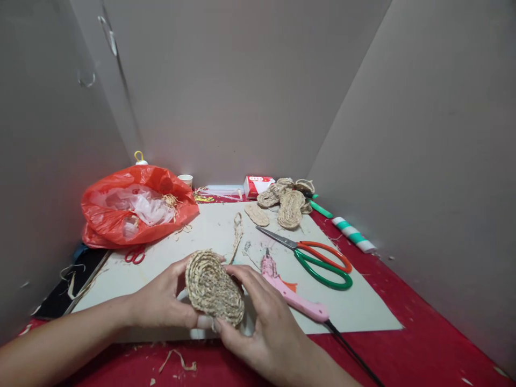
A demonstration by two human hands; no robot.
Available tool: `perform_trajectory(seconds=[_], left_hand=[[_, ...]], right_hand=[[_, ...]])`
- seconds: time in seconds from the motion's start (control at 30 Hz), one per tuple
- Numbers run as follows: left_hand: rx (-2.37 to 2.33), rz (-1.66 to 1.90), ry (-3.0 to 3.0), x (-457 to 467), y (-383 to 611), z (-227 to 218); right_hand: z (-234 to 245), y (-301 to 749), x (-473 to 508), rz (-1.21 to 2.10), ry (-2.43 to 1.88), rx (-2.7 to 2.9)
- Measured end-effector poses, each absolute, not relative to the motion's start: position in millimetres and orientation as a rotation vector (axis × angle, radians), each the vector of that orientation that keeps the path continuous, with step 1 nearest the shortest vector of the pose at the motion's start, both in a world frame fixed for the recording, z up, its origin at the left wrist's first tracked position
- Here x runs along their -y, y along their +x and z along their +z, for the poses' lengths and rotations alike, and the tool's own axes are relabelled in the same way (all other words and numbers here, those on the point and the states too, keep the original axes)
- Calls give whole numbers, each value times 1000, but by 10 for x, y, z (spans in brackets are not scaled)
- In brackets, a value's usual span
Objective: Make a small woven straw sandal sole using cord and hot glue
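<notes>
Both my hands hold a flat oval sole woven of straw braid [213,287], tilted up on edge above the near side of a white board [355,306]. My left hand [161,298] grips its left rim with thumb and fingers. My right hand [260,312] pinches its right and lower rim. A loose end of the straw braid [237,234] trails away from the sole across the board. Something white shows under the sole, mostly hidden.
A pink glue gun [292,295] with a black cord lies just right of my hands. Red-and-green scissors [318,258] lie beyond it. Finished straw soles [284,204], a red-white box [258,184], a red plastic bag [133,209] and small red scissors [135,255] sit further back. Grey walls enclose the red table [423,344].
</notes>
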State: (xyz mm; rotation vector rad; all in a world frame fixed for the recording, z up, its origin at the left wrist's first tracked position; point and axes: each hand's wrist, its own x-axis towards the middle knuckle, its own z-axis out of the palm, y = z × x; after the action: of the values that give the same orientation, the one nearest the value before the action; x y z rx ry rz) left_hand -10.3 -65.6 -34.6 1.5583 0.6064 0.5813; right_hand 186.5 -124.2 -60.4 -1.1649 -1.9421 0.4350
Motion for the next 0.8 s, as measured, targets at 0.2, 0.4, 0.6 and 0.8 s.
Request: perform_trajectory(seconds=[0.2, 0.4, 0.6, 0.8], left_hand=[[-546, 547, 1473, 662, -119, -320], [-597, 562, 1537, 675, -130, -397], [-587, 583, 1587, 675, -159, -444], [-588, 594, 1591, 684, -144, -419]], right_hand=[[-630, 1860, 1215, 406, -1163, 1966], [-664, 1876, 1178, 335, -1129, 1971], [-624, 1884, 1151, 291, -1073, 1981], [-677, 1905, 1146, 284, -1076, 1991]])
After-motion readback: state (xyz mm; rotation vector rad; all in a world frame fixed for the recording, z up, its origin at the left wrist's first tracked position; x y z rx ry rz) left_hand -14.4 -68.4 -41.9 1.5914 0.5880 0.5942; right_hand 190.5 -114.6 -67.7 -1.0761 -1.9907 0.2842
